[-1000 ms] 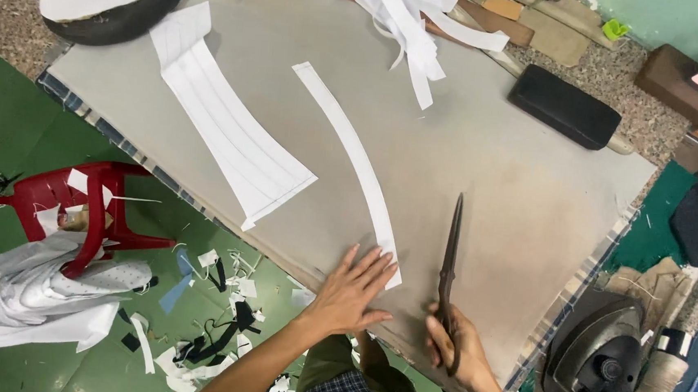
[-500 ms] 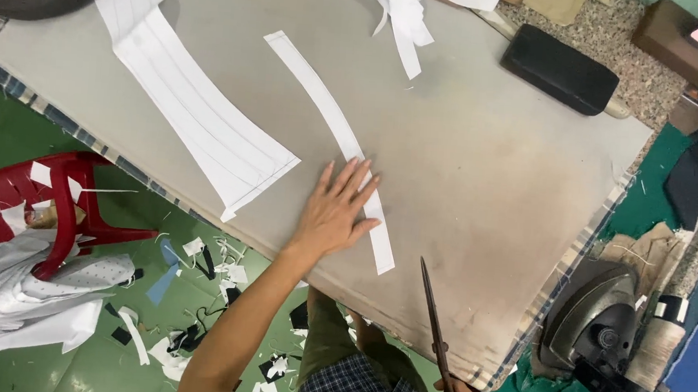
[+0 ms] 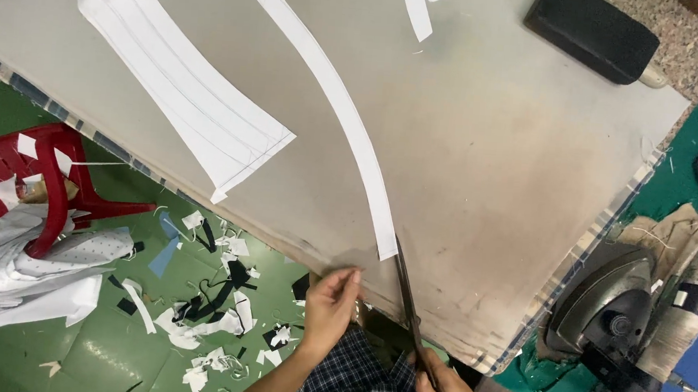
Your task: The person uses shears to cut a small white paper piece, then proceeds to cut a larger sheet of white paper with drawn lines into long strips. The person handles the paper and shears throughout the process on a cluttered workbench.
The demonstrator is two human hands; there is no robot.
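- Head view: my right hand [image 3: 443,391] has its grip closed around the handles of the scissors [image 3: 408,307] at the bottom edge of the frame; the blades run up and left, tips at the near end of the strip.
- The strip [image 3: 346,122] is long, white and curved. It lies flat on the tabletop [image 3: 490,165], running from top centre down to just short of the near edge.
- My left hand [image 3: 329,305] is at the near edge of the tabletop, just left of the strip end. Fingers bunched together and pointing up; grip looks closed on nothing that I can make out, maybe pinching the cover edge, can't tell.
- A wider white panel [image 3: 180,98] with drawn lines lies to the left, apart from the strip. Black block [image 3: 594,33] top right, iron [image 3: 611,308] off the right corner, both well clear.
- Step as I read it: lining the blades up on the strip end, cut not started.
- Next move calls for the left hand flat on the strip to hold it down, and the blades opened and set square across the end.
- Floor [image 3: 109,343] below: scraps, a red chair [image 3: 46,191].
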